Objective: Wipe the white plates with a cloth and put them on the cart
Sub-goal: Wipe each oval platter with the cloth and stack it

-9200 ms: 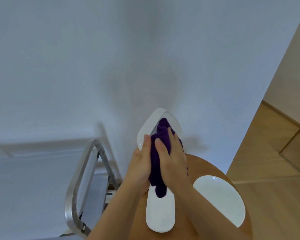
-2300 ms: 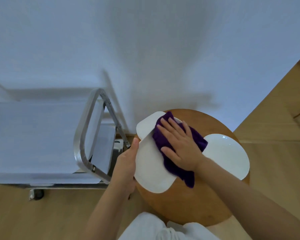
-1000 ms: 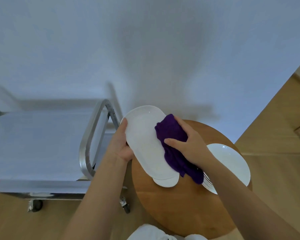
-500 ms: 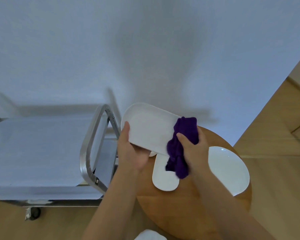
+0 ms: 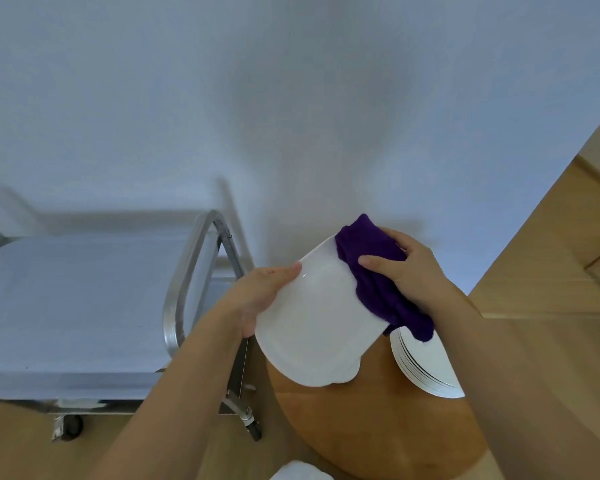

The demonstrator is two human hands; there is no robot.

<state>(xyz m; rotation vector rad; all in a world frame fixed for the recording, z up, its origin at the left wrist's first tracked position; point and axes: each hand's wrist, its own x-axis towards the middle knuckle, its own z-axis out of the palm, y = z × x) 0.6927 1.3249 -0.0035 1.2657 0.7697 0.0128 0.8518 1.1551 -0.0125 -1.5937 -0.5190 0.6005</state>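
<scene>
Above the round wooden table, a white oblong plate is up in the air, tilted, its broad face turned toward the person. The left hand grips it by the left edge, thumb laid along the rim on top, fingers out of sight behind the plate. On the other side, the right hand has a purple cloth bunched against the plate's upper right edge, thumb pressing the cloth onto the face, fingers curled round cloth and rim together, so that hand is clamped on the cloth and the plate beneath it. A tail of the cloth hangs down off the right edge, dangling over a stack of round white plates sitting on the table's right side; whether it touches them I can't tell. Peeking out just under the lifted plate's lower right corner is a bit of another white plate, lying on the tabletop. Off to the left stands the cart, metal handle loop curving up beside the left wrist, its flat top pale and grey-blue, a caster showing at the bottom on the wooden floor. The held plate is near the cart, not on it. A plain white wall fills everything behind.
</scene>
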